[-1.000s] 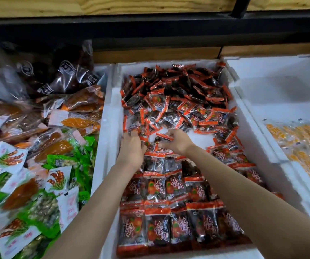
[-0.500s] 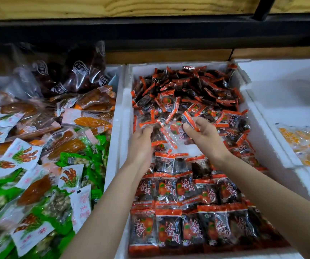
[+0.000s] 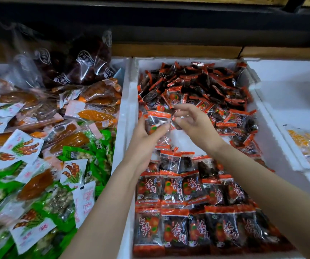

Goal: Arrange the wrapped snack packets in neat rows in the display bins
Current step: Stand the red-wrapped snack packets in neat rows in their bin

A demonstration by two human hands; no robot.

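Two hands [image 3: 197, 126] pinch packets [image 3: 157, 119]; the bin [image 3: 281, 146] lies bare beneath them.

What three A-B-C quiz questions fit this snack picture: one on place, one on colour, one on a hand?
1. Where in the middle bin are the neat rows? A near end B far end C outside
2. Colour of the packets' top strips? A blue B orange-red C purple
3. What is the left hand doing? A holding a packet B lying flat C hanging empty
Answers: 1A, rows lie nearest the camera; 2B, strips look orange-red; 3A, fingers curl round a packet.
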